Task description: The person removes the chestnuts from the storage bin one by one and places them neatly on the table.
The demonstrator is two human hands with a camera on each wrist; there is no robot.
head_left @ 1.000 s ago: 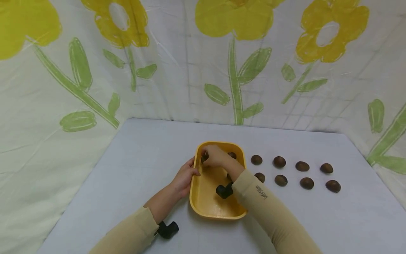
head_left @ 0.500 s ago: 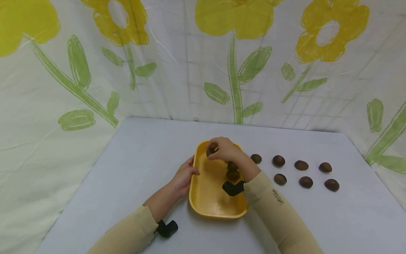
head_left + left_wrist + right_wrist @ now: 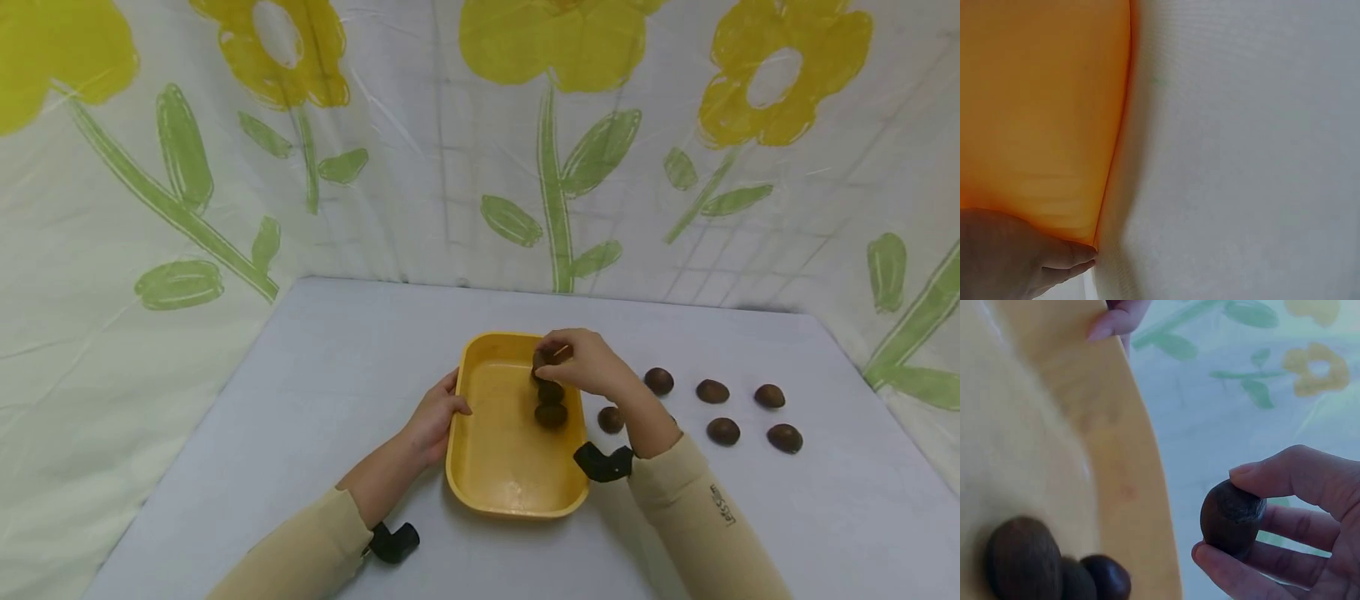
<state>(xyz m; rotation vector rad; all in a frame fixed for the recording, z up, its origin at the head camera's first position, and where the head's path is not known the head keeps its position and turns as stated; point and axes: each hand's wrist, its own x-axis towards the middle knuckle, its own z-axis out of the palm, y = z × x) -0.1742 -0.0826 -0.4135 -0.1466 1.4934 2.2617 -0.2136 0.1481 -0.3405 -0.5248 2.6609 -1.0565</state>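
Note:
In the head view a yellow tray (image 3: 495, 475) stands on the table, and my left hand (image 3: 433, 421) grips its left rim, thumb on the inner side. My right hand (image 3: 592, 362) is over the tray's far right edge. A brown chestnut (image 3: 1232, 515) with a rough patch is pinched between its thumb and fingers, raised above the rim in the right wrist view. Several chestnuts lie inside the tray along its right side, one (image 3: 551, 415) nearest me. In the left wrist view the left hand (image 3: 1010, 259) holds the tray's orange-looking wall (image 3: 1054, 125).
Right of the tray, chestnuts lie in two rows on the white table (image 3: 330, 358), among them one (image 3: 659, 381) in the far row and one (image 3: 785, 438) in the near row. My right forearm hides part of them. A flower-printed cloth (image 3: 405, 208) hangs behind.
My right hand has picked up the chestnut from the tray's far left corner, raised it and carried it right to the far right edge. The left hand stays on the rim.

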